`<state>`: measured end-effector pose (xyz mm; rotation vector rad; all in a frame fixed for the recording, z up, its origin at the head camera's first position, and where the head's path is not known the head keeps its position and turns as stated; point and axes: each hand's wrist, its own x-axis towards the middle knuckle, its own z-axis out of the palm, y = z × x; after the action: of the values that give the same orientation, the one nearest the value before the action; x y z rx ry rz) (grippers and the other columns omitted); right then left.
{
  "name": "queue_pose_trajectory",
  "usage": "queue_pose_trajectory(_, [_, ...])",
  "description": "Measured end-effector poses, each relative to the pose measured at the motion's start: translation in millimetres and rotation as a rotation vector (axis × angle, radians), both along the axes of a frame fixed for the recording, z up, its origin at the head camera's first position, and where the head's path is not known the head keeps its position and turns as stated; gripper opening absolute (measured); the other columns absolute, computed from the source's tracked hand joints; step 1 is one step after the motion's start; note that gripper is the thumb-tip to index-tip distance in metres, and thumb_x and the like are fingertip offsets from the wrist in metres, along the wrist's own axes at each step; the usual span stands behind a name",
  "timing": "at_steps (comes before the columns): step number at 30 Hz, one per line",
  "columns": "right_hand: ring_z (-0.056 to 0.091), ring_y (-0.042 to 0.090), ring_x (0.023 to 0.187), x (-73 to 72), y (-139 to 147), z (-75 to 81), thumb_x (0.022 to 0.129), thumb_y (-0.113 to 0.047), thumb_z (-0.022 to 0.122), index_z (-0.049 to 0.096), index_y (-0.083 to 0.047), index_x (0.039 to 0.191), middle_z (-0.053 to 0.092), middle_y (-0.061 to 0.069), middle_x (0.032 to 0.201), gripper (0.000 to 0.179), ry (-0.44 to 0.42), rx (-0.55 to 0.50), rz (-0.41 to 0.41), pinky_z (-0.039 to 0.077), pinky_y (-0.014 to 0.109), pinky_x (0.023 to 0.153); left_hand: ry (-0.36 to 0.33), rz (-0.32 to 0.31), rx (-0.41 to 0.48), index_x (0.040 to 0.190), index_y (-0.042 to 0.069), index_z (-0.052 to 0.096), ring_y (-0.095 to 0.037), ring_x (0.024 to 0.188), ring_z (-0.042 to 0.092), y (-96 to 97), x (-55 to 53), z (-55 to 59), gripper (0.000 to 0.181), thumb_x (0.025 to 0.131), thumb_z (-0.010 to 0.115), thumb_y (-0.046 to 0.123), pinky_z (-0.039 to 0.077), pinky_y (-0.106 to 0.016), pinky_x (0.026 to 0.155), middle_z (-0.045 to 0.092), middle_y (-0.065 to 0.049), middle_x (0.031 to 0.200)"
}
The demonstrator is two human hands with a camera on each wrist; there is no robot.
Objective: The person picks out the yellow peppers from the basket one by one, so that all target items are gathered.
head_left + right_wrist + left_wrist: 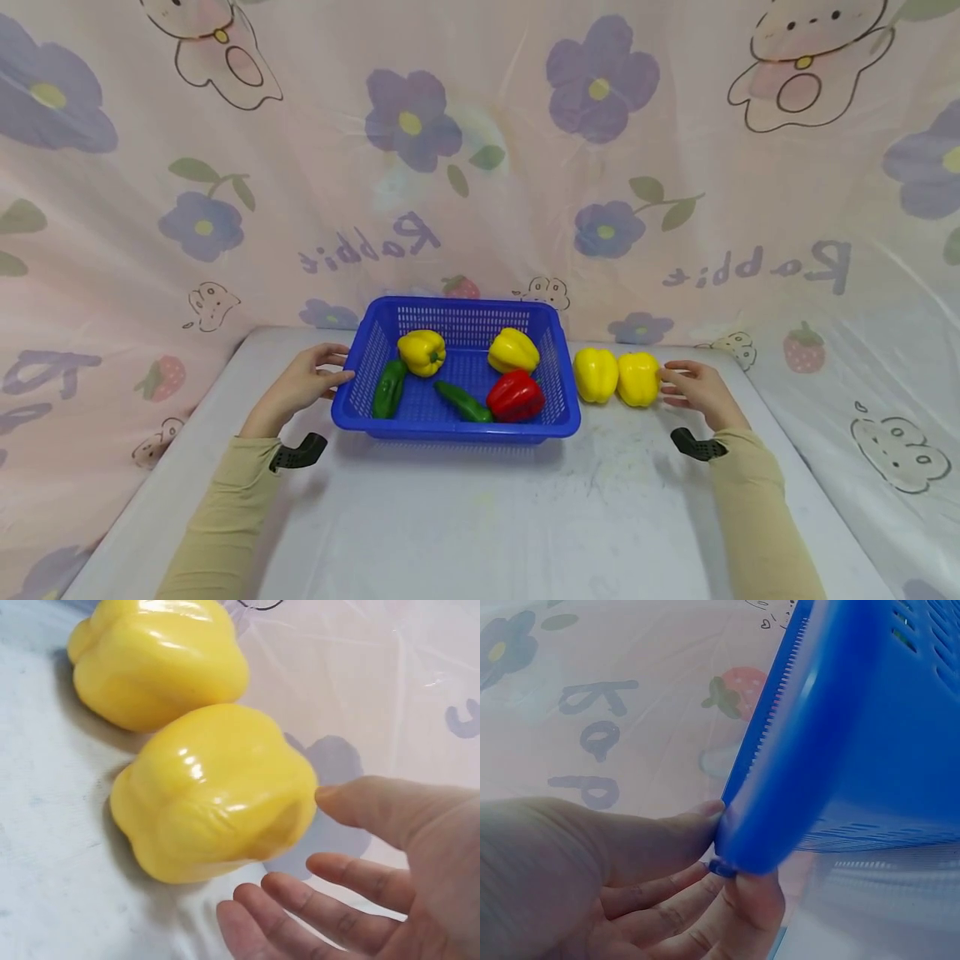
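My left hand (306,382) is at the left side of a blue plastic basket (456,430). In the left wrist view, its thumb and fingers pinch the basket's rim (802,750). My right hand (697,390) is beside the outer yellow bell pepper (638,380), fingers spread and relaxed. In the right wrist view the thumb tip is at that pepper's edge; whether it touches cannot be told. Another yellow bell pepper (596,375) lies against it, right of the basket.
Inside the basket lie two yellow bell peppers (422,353), a red bell pepper (515,396), a dark green pepper (388,389) and a slim green chili (462,402). A printed curtain (480,217) hangs behind the white table (480,517). Black curved pieces (300,452) stick out at both wrists.
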<state>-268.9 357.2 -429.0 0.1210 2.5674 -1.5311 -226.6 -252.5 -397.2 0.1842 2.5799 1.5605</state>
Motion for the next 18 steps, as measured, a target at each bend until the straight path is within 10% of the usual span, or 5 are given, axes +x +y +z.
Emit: queue_pose_trajectory(18, [0.055,0.038,0.11,3.7,-15,46.3,0.098,-0.045,0.049,0.037,0.006,0.141,0.047,0.029,0.132,0.068,0.187,0.041,-0.007,0.054,0.028,0.082,-0.018,0.005,-0.01,0.137,-0.009,0.037,-0.032,0.094,0.064,-0.5,-2.7,0.7,0.052,0.095,0.06,0.01,0.057,-0.038,0.073,0.047,-0.032,0.127])
